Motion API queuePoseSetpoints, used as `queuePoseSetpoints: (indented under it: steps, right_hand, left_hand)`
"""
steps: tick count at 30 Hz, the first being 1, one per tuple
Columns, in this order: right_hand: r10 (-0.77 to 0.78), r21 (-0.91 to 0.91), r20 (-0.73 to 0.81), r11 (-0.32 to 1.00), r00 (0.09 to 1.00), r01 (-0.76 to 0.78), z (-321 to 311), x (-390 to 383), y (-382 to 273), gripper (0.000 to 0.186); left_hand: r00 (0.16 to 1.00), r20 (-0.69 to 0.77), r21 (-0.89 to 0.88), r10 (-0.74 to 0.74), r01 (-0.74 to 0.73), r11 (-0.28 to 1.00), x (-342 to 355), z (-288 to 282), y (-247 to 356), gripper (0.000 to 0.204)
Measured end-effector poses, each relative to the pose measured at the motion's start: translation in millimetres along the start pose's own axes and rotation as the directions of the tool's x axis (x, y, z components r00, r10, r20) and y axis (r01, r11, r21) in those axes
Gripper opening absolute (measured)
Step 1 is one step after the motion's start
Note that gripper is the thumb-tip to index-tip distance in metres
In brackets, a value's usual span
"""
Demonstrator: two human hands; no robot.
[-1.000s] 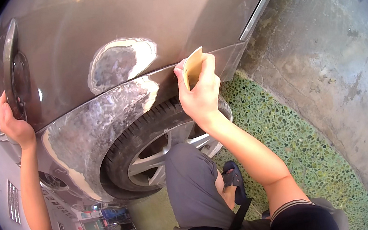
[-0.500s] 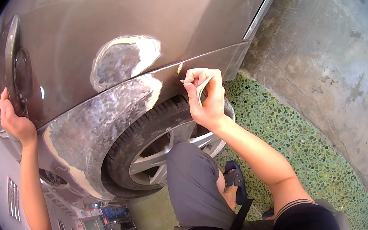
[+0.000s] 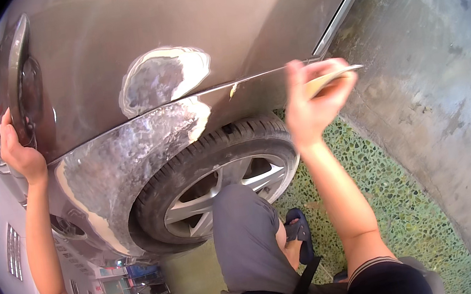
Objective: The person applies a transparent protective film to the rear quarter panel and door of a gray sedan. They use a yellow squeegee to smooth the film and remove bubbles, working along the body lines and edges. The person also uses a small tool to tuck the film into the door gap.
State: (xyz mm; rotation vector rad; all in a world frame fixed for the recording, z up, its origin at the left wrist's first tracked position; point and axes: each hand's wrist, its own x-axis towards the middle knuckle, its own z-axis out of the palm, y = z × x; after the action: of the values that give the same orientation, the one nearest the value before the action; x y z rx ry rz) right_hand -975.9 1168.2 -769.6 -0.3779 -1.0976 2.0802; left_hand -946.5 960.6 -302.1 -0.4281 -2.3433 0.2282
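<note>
In the head view, the right hand [image 3: 316, 113], slightly blurred, is right of centre, its fingers grasping a bent tan sheet [image 3: 321, 82]. At the far left, the left hand [image 3: 21, 158] lies against the brown car [image 3: 220, 35] beside the door handle [image 3: 17, 60], its fingers released and stretched upward. Left of centre, a pale-edged upper patch [image 3: 155, 86] sits above a larger grey patch [image 3: 126, 141], which borders the tyre [image 3: 206, 154].

Right hand [image 3: 316, 99]'s pretty blurry toward the right of the frame, and its grip hides part of the yellowish sheet [image 3: 325, 80]. Bottom middle, the grey-trousered knee [image 3: 238, 207] covers a chunk of the wheel [image 3: 267, 180]. Top edge chops off the car door [image 3: 169, 18]. Clutter [image 3: 147, 291] lower left? Too tiny to make out.
</note>
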Motion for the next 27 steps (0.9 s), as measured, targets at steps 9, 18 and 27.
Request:
queuePoseSetpoints:
  steps: [9,18,27]
  right_hand:
    - [0.495,0.082,0.36,0.828,0.791,-0.555,23.8,-36.8,-8.9,0.057]
    - [0.492,0.002,0.338,0.852,0.803,-0.523,32.7,-25.6,-25.9,0.047]
    - [0.503,-0.187,0.294,0.864,0.813,-0.467,49.6,-33.4,-34.5,0.052]
  left_hand:
    - [0.997,-0.055,-0.057,-0.049,0.046,0.997,-1.5,2.5,-2.1,0.051]
    - [0.997,-0.042,-0.062,-0.061,0.058,0.996,1.2,-0.1,0.9,0.051]
    - [0.996,-0.046,-0.086,-0.079,0.075,0.993,0.7,-2.0,-4.8,0.052]
